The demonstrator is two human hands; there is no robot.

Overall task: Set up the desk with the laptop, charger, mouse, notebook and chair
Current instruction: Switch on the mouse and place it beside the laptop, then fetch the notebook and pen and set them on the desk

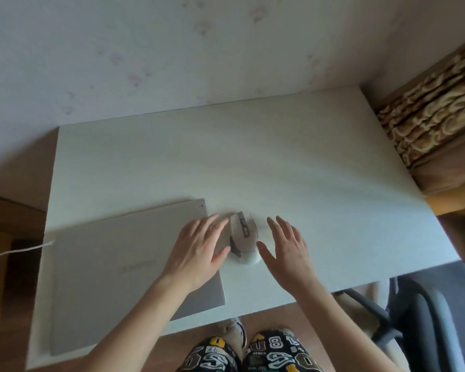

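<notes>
- Right now the left hand (199, 245) hovers flat and spread, fingers splayed, gripping nothing; it lies over the right-hand end of the closed silver-grey slim laptop (124, 267), its fingertips just beside the mouse.
- Equally open and empty, the right hand (285, 248) has its palm tilted inward, its thumb close to the mouse's right flank; whether it touches I cannot tell.
- Between the two hands sits the beige-and-grey rounded plastic mouse (242, 233), near the desk's front edge, just off the laptop's right edge, long axis running from front edge toward back edge.
- Judging by this, either hand could take it; the right thumb looks nearest.
- Outward, the laptop fills the front-left corner of the white rectangular desk (306, 162), with a white charger cable (16, 251) meeting the laptop's left side.
- Beyond the front-right corner stands a dark grey chair (419, 315), not yet pulled in.
</notes>
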